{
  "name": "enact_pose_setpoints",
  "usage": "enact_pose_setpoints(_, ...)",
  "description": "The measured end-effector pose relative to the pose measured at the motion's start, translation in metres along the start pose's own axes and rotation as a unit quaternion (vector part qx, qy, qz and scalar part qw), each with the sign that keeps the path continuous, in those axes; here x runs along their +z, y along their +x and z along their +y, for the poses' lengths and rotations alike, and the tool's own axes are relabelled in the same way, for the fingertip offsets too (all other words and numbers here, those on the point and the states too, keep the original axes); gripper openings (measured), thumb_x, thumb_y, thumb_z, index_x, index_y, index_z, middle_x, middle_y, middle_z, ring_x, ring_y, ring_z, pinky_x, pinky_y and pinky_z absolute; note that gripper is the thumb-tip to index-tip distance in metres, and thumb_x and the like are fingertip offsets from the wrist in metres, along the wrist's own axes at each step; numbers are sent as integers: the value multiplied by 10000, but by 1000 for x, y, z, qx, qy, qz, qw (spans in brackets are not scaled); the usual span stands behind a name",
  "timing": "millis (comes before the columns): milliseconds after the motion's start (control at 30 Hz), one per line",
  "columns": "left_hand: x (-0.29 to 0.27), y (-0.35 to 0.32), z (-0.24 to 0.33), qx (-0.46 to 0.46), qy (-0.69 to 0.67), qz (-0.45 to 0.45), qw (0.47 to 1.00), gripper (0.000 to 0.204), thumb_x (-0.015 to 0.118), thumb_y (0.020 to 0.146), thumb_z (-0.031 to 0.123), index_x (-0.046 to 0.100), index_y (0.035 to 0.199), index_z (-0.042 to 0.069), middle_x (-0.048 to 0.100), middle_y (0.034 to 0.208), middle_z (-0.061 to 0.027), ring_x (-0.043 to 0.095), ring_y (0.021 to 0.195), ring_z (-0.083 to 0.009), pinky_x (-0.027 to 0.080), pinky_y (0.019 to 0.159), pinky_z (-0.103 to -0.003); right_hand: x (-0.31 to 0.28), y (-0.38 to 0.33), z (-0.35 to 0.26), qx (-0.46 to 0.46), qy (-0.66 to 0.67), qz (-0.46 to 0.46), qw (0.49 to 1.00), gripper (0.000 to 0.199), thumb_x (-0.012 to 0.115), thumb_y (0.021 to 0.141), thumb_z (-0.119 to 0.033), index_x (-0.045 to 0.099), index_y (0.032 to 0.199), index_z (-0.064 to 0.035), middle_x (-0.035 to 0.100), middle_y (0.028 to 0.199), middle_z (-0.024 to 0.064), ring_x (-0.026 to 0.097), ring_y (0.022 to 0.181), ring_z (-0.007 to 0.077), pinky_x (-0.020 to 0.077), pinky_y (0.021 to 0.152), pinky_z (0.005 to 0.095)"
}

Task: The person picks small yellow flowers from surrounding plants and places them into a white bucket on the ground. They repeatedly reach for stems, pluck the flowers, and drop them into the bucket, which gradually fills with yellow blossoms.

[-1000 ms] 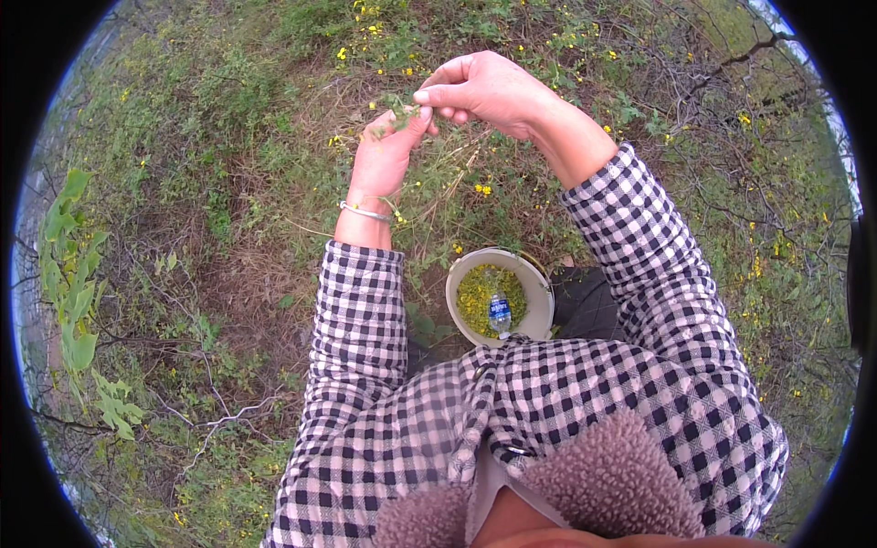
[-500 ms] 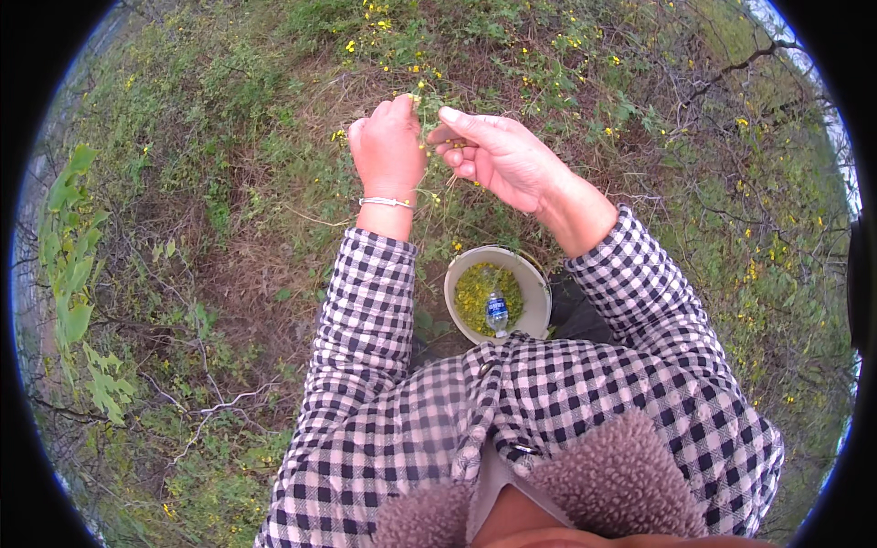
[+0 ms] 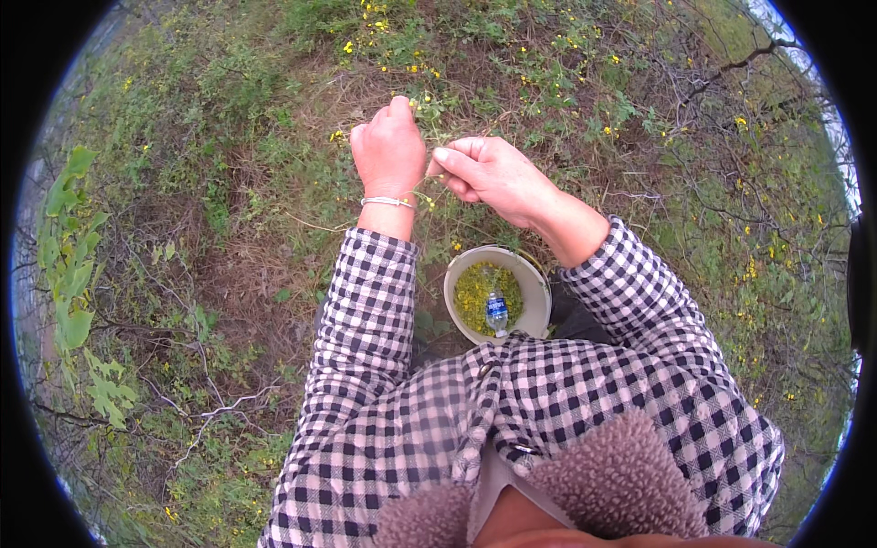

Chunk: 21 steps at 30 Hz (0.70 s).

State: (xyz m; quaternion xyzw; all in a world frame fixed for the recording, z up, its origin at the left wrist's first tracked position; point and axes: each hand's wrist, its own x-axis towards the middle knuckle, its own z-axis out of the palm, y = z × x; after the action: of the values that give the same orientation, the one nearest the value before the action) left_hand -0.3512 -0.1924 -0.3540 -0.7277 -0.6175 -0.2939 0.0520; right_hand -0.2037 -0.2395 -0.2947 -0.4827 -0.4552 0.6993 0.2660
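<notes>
Head view: left hand curled shut around a thin flowering stem, far of the bucket. Right hand just beside it, thumb and forefinger pinched on the same stem. White bucket near the body, partly filled with picked yellow flowers, a small bottle lying on top. Many yellow blooms unpicked farther off; gathering seemingly well under way, far from finished.
</notes>
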Motion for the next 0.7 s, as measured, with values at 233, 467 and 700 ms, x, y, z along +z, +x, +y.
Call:
enact_pose_setpoints(233, 2, 0, -1, 20, 9, -37, 999, 25, 529, 809, 86, 538, 793, 102, 624, 706, -67, 625, 692, -282, 433, 644, -424, -19, -30, 0, 115, 215, -116, 963, 300, 450, 1016, -227, 589, 993, 37, 482, 748, -22, 414, 603, 44, 357, 504, 164)
enact_pose_setpoints(467, 8, -3, 14, 137, -67, -15, 988, 37, 542, 806, 75, 540, 800, 112, 577, 694, -42, 602, 706, -256, 414, 695, -389, -47, -64, 6, 45, -418, -279, 863, 392, 485, 973, -357, 677, 967, -16, 697, 877, 111, 662, 799, 245, 521, 757, 383)
enact_pose_setpoints(700, 16, 2, 38, 203, -103, -52, 972, 37, 553, 805, 84, 547, 818, 118, 569, 699, -30, 604, 697, -232, 412, 691, -384, -86, -31, -27, -201, -413, 134, 878, 244, 666, 870, -188, 660, 1060, -34, 686, 792, 61, 621, 695, 107, 524, 646, 278)
